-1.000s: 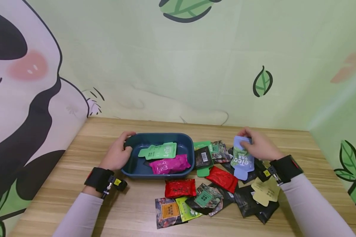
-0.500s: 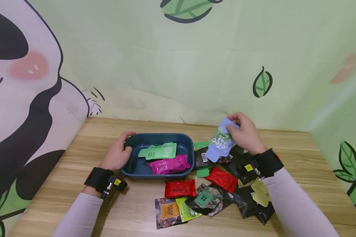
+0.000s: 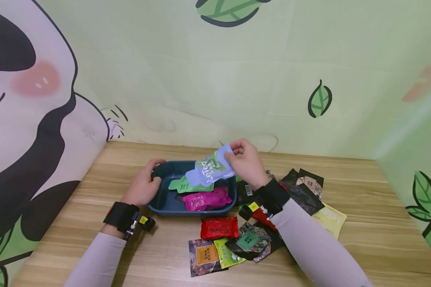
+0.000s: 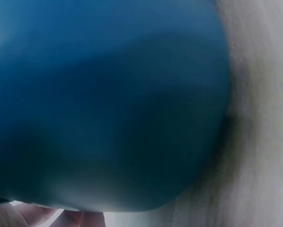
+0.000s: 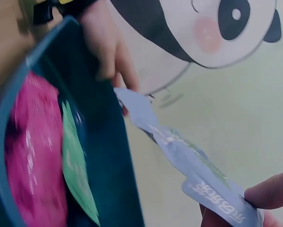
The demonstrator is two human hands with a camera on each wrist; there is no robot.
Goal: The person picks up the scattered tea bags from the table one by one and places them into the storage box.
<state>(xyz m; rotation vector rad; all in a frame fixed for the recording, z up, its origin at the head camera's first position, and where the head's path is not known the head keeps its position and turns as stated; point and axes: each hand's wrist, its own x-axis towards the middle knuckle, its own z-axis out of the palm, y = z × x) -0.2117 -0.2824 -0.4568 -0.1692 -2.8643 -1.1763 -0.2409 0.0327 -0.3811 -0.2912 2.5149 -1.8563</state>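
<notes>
My right hand [image 3: 248, 163] pinches a light-blue sachet [image 3: 212, 167] by its upper right end, thumb on the printed face. It hangs tilted above the dark blue plastic bin [image 3: 192, 214]; in the right wrist view the thumb [image 5: 271, 191] presses on the sachet [image 5: 193, 165]. My left hand [image 3: 142, 184] holds the bin's left end, thumb over the rim and fingers along the outside. Inside the bin lie a green sachet [image 3: 179, 185], partly covered by the blue one, and a shiny magenta packet [image 3: 206, 199]. The left wrist view shows mostly the bin's blurred wall [image 4: 108, 94].
In front of the bin lie a red packet [image 3: 219, 228], an orange-labelled sachet [image 3: 206, 257] and a lime-green sachet [image 3: 228, 253]. Black packets [image 3: 303, 197] and a pale yellow sachet [image 3: 330, 219] lie to the right, partly under my right arm. A printed wall [image 3: 165, 99] stands behind.
My right hand has carried the light-blue sachet leftward from the pile on the right to above the bin. My left hand has stayed at the bin's left end.
</notes>
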